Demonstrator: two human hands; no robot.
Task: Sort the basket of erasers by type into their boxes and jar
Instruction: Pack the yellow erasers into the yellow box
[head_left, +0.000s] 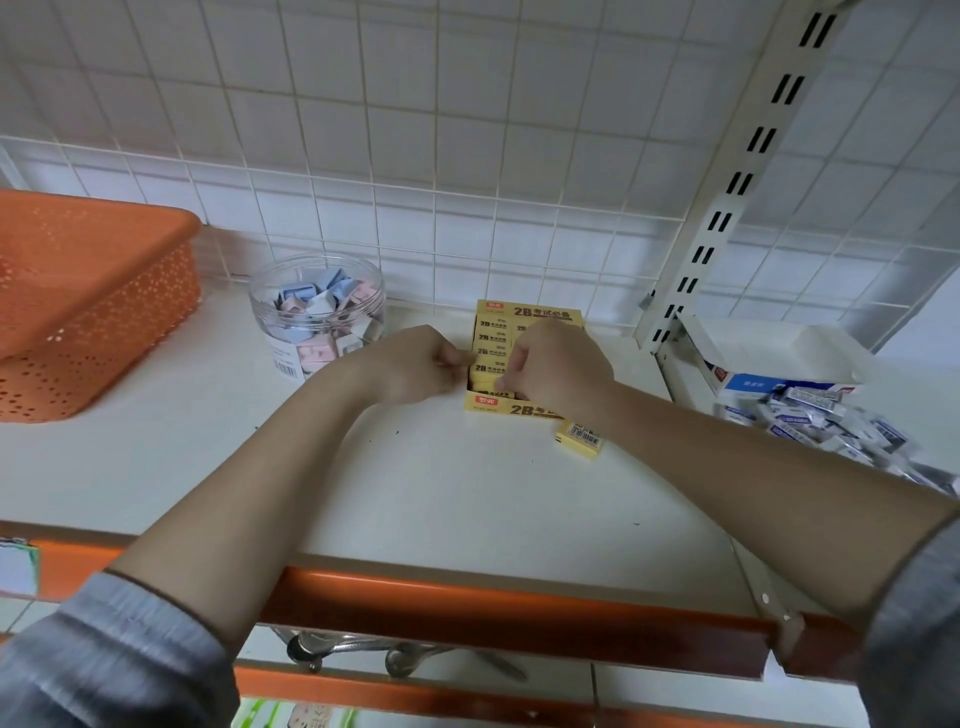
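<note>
White wire grid backs a pale shelf (467, 483) with an orange front lip. At the left edge of the frame sits the orange basket (88, 306), its inside hidden from this angle. Right of it, a clear jar (317, 312) holds pastel pink and blue erasers. At centre stands the yellow box (519, 358), packed with rows of yellow erasers. The left hand (415, 364) has its fingers curled against the box's left side, steadying it, and the right hand (556, 364) is curled over the rows, fingertips pressing or pinching an eraser there; I cannot tell which. One loose yellow eraser (579, 438) lies just in front of the box. At the right edge, a white and blue box (769, 364) stands open beside a heap of blue-and-white erasers (841, 431). Judging by this, the yellow sort is nearly done; next comes seating that row, then fetching the loose one.
</note>
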